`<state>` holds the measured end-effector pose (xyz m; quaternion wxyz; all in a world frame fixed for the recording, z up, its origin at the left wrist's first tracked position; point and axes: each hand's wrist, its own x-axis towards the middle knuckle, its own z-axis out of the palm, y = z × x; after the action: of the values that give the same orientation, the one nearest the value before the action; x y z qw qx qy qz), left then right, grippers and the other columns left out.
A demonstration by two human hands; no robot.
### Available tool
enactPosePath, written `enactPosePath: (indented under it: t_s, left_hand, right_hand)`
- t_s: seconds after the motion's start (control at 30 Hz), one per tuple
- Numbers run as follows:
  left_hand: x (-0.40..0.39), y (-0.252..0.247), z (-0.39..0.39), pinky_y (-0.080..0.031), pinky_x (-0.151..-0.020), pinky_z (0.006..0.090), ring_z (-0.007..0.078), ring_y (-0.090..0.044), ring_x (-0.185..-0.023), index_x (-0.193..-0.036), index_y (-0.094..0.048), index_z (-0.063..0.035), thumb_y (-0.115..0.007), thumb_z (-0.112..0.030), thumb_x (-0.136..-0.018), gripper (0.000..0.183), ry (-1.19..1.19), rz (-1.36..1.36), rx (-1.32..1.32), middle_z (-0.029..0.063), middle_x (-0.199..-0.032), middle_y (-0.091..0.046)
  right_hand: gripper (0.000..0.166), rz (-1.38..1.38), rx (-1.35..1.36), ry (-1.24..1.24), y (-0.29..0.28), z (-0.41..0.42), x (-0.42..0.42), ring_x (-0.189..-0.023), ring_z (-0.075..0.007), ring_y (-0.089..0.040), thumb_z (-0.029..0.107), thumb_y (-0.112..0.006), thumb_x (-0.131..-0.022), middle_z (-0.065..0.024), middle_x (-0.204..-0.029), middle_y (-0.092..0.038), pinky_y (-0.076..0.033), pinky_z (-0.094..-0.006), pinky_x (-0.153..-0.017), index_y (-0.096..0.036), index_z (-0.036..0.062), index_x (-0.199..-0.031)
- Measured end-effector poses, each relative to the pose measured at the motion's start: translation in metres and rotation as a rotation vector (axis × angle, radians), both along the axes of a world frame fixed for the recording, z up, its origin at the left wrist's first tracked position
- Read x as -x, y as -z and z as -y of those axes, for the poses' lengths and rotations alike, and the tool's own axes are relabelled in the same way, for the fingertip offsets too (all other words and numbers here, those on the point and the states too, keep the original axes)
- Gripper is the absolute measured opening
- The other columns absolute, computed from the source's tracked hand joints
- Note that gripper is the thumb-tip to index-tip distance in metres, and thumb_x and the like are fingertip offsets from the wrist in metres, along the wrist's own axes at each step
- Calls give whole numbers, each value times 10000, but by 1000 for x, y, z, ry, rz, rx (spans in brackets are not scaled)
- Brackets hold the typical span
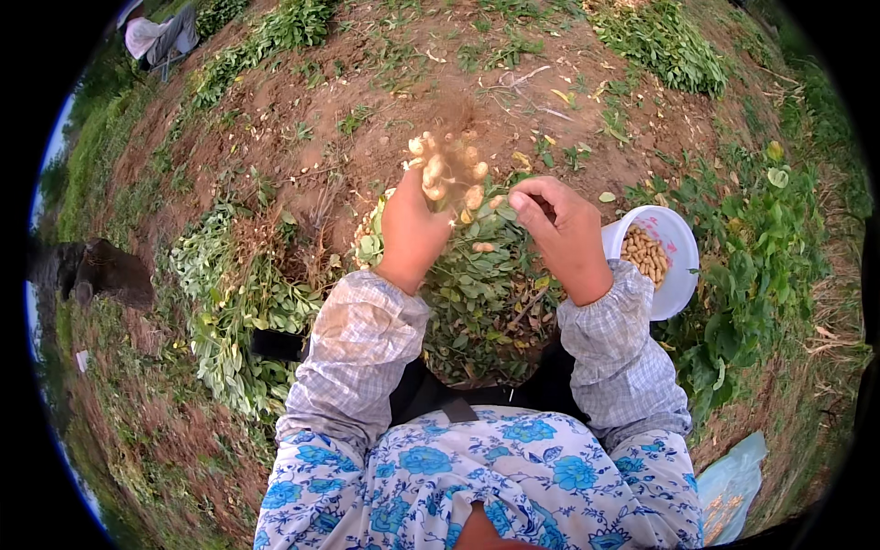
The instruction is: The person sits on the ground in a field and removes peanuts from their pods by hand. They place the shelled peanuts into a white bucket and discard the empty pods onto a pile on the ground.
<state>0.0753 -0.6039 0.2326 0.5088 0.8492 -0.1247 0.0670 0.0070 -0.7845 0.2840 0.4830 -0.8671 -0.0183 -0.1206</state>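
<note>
My left hand is closed around a peanut plant, with a cluster of peanut pods and blurred roots showing above the fist. Just to the right, my right hand pinches a single peanut pod between thumb and forefinger, close to the cluster. Another pod shows against the green leaves below. A white plastic bucket lies tilted beside my right wrist, with many picked peanuts inside. Peanut foliage spreads beneath my hands.
Heaps of pulled peanut plants lie at the left, with more at the top. Leafy plants grow at the right. A light blue plastic bag with peanuts lies at the lower right. Another person sits at the far upper left.
</note>
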Motion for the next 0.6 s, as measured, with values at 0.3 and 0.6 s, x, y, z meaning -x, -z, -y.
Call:
enactPosePath:
  t_s: [0.3,0.6]
  left_hand:
    - [12,4,12,-508,-749,429,361,-643,-881,-1178,-572,-74,-764,-195,-700,528,-43,143,-313,164,-971,-659]
    - [5,9,7,-508,-717,428,372,-644,-845,-1170,-572,-67,-745,-146,-699,508,-15,185,-273,184,-927,-656]
  right_hand:
    - [436,-148,-137,-72,29,-14,-10,-834,-234,-653,341,-700,-823,-131,-947,-647,-515,-341,-752,-598,9,-1087]
    - [357,-56,-173,-116,40,-13,-15,-809,-187,-628,210,-752,-765,-109,-1017,-573,-516,-316,-723,-611,39,-1045]
